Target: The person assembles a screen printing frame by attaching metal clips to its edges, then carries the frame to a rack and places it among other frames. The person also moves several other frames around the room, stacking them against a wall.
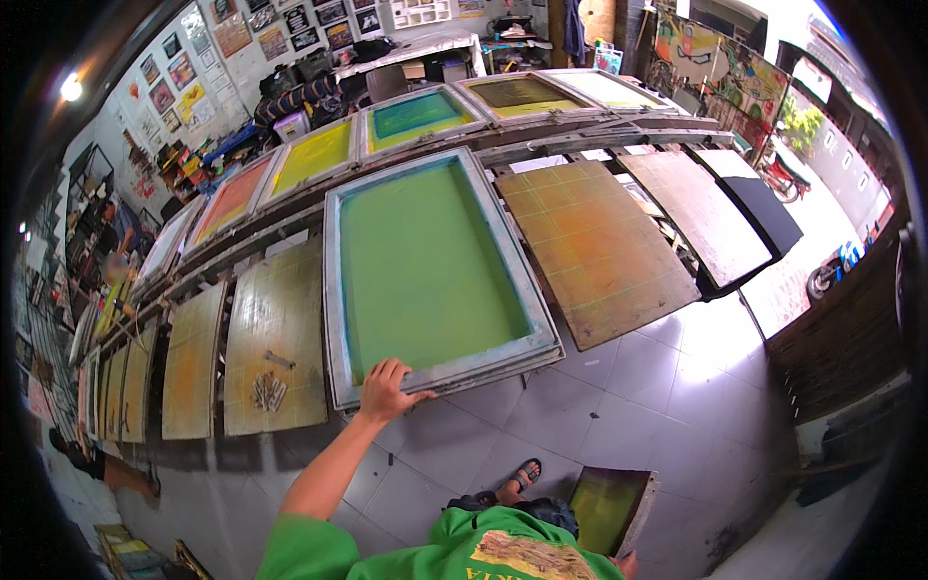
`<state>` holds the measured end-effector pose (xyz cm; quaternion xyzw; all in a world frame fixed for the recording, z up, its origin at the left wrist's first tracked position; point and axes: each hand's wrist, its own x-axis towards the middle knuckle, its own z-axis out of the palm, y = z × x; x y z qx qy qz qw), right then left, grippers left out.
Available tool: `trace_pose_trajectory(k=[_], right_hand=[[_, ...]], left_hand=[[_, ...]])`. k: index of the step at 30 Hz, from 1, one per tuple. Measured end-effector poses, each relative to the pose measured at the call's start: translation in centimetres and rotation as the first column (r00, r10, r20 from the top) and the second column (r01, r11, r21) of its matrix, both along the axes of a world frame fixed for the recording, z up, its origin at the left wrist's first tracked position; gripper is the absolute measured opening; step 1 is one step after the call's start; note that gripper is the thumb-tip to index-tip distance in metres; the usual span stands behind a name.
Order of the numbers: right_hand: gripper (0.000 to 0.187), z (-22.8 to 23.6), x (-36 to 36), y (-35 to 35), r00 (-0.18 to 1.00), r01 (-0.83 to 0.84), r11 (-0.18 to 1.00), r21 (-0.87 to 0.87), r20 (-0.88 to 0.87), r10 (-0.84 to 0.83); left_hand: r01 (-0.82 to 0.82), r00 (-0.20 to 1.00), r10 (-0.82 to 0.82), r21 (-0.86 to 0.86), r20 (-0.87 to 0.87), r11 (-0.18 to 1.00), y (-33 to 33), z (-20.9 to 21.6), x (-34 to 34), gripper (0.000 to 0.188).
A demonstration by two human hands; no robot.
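A large screen printing frame point(542, 350) with green mesh and a pale, blue-stained border lies tilted across the row of boards in front of me. My left hand point(386, 391) grips its near rail, fingers over the top and thumb stretched along the edge. Low at the right, beside my leg, my right hand point(627, 565) holds a smaller screen frame point(633, 515) with yellow-green mesh by its lower corner. Most of that hand is cut off by the picture's edge.
Printing boards flank the big frame; one board point(280, 338) bears a wrench point(279, 360) and small metal pieces point(269, 391). An orange-stained board point(599, 251) lies to the right. Behind stand more coloured screens point(416, 116). A person point(121, 227) is at the far left.
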<state>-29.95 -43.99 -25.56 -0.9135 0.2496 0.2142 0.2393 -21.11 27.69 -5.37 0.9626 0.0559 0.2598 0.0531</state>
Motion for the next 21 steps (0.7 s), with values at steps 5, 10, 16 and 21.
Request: trace_pose_trajectory(k=[5, 10, 16, 21], right_hand=[[0.095, 1.9, -1.2, -2.1, 0.999, -0.051, 0.997, 0.065, 0.003, 0.051], [0.092, 3.5, -4.0, -7.0, 0.975, -0.205, 0.976, 0.074, 0.1, 0.198], [0.054, 14.7, -7.1, -5.5, 0.944, -0.276, 0.961, 0.001, 0.19, 0.271], [0.048, 26.5, -7.2, -1.5, 0.86, -0.466, 0.875, -0.133, 0.166, 0.483]], left_hand=[[0.003, 0.966, -0.014, 0.044, 0.258, 0.999, -3.4, 3.0, 0.9, 0.064], [0.085, 0.991, -0.132, -0.711, -0.012, 0.698, -19.4, -3.0, 0.9, 0.043], [-0.925, 0.378, -0.803, -0.157, -0.461, -0.346, -35.1, -17.0, 0.7, 0.104], [-0.931, 0.321, -0.855, -0.303, -0.408, -0.205, -42.5, -18.1, 1.4, 0.086]])
